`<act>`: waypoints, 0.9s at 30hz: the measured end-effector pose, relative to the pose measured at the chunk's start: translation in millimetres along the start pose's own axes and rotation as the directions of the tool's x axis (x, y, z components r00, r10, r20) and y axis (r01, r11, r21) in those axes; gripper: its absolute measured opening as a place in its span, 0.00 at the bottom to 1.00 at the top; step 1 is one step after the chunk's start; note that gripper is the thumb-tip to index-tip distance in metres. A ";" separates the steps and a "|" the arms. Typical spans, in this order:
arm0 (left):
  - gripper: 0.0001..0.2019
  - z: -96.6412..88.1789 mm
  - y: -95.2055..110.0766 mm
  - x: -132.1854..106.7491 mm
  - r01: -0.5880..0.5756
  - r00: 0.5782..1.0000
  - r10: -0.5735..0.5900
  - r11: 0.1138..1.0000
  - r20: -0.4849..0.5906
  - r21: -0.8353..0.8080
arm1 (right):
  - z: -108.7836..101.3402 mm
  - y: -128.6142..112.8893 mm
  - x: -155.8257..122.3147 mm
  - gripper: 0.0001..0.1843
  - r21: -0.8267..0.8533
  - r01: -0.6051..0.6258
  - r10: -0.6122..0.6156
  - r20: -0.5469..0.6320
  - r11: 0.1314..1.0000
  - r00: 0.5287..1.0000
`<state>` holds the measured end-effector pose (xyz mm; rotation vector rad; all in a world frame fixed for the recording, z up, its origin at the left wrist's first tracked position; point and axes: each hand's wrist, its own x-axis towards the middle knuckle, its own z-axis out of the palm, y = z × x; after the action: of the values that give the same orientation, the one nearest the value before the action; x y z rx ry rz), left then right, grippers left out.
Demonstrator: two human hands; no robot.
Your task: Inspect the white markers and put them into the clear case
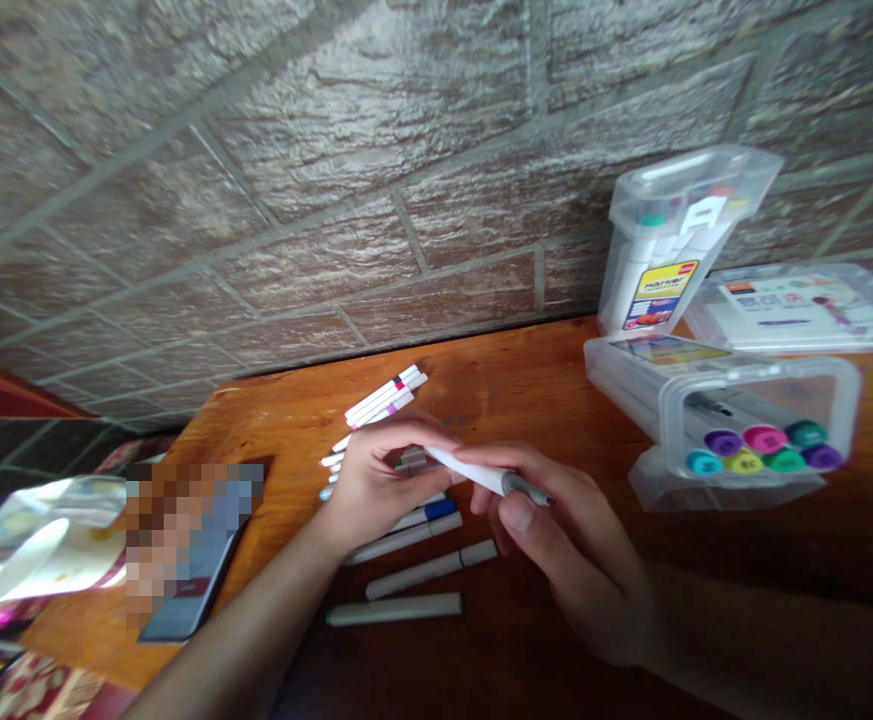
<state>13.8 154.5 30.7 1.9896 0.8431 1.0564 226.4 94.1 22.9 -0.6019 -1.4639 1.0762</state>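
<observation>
A white marker [481,474] with a grey end is held in the air over the table. My left hand [380,475] pinches its left end between thumb and curled index finger. Around the grey end, my right hand [563,530] closes with thumb and fingers. Several white markers lie on the table beneath and beside the hands. Among them are a marker with a blue band [440,511], a white marker with a dark ring [432,570] and a marker with a green end [395,609]. Further back lies a group of slim white markers [383,397], partly hidden by my left hand.
An open clear case [668,400] of markers with coloured caps lies on its side at the right. Behind it stand another clear marker case [657,260] and a flat plastic box [803,310]. A phone [200,590] rests at the left; a brick wall [436,180] borders the wooden table [526,390].
</observation>
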 end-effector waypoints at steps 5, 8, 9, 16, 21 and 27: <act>0.14 -0.2 -0.9 1.0 -0.029 1.000 0.029 0.999 0.003 -0.018 | -0.3 1.0 0.0 0.16 0.012 -0.011 0.011 0.009 1.000 1.000; 0.15 -0.2 -1.4 1.2 -0.040 0.999 0.040 0.999 0.008 -0.025 | 0.0 1.3 -0.7 0.17 0.022 -0.006 0.005 0.010 1.000 1.000; 0.16 -0.2 -1.4 1.2 -0.042 0.999 0.042 0.999 0.008 -0.027 | 0.1 1.5 -0.9 0.17 0.026 -0.004 0.004 0.007 1.000 1.000; 0.15 -0.4 -0.4 0.5 -0.033 0.999 0.034 0.999 0.003 -0.012 | -0.6 2.7 -0.7 0.18 0.049 0.000 -0.001 0.026 0.999 1.000; 0.14 -0.6 0.2 -0.1 -0.034 0.999 0.034 0.999 0.007 -0.008 | -1.3 3.1 -0.2 0.19 0.065 0.011 -0.013 0.031 0.998 0.999; 0.14 -0.1 1.4 0.7 -0.035 0.999 0.035 0.999 0.002 -0.005 | -1.7 4.4 -1.9 0.19 0.063 0.015 -0.017 0.033 0.998 0.999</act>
<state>14.3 154.3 32.1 2.0071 0.8069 1.0752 227.5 94.9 18.0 -0.5291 -1.4568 1.1201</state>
